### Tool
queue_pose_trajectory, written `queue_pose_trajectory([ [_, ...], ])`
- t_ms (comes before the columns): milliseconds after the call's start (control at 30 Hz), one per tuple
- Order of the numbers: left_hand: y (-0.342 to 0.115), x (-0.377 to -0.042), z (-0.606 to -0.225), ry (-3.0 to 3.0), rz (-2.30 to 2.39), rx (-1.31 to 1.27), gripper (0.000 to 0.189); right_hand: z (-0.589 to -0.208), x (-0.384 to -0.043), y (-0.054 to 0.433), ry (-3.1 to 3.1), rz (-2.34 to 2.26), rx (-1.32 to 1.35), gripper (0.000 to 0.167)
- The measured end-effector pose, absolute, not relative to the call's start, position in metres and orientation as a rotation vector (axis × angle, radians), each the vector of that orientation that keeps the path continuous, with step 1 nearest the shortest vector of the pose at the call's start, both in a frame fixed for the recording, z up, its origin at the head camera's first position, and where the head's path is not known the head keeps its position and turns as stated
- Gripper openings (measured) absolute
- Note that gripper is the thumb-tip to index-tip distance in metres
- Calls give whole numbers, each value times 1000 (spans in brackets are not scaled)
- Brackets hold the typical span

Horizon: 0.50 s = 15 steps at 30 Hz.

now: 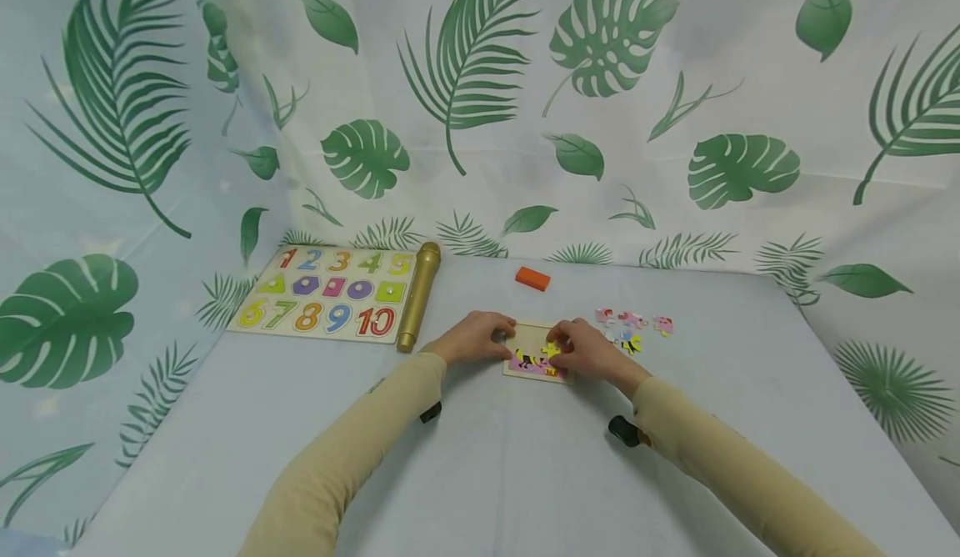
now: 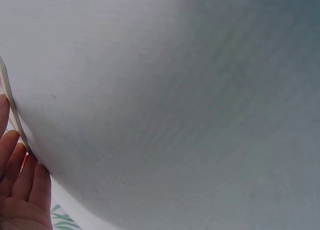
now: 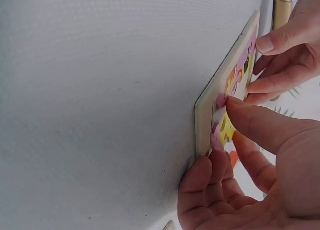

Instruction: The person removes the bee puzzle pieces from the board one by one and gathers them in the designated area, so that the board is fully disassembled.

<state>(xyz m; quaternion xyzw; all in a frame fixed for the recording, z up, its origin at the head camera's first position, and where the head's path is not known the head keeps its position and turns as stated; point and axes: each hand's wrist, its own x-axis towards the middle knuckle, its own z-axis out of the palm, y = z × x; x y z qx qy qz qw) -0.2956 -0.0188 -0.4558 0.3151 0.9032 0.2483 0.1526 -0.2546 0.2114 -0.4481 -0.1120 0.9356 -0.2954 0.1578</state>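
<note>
A small wooden jigsaw board point(image 1: 529, 337) lies on the white table between both hands, with pink, black and yellow pieces point(image 1: 527, 363) along its near side. My left hand point(image 1: 474, 337) holds the board by its left edge, thumb near the close corner and fingers near the far one. Over the right part of the board, my right hand point(image 1: 592, 352) pinches a yellow puzzle piece point(image 1: 552, 348) between thumb and forefinger. In the right wrist view its other fingers rest against the board's edge point(image 3: 202, 125). The left wrist view catches only left fingertips point(image 2: 41, 182) along the rim.
Several loose puzzle pieces point(image 1: 632, 342) lie right of the board, beyond the right hand. An orange block point(image 1: 532, 278) sits behind it. To the left are a gold microphone-shaped stick point(image 1: 418, 298) and a number-and-shape board point(image 1: 281, 303). Leaf-patterned cloth point(image 1: 480, 190) hangs behind the table.
</note>
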Motion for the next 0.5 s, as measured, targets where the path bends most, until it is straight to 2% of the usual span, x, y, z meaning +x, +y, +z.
queue_pose_trajectory([
  [500,-19,-294,-453,2595,697,915,41,-448,-252,210,2720,-824,-347,33],
])
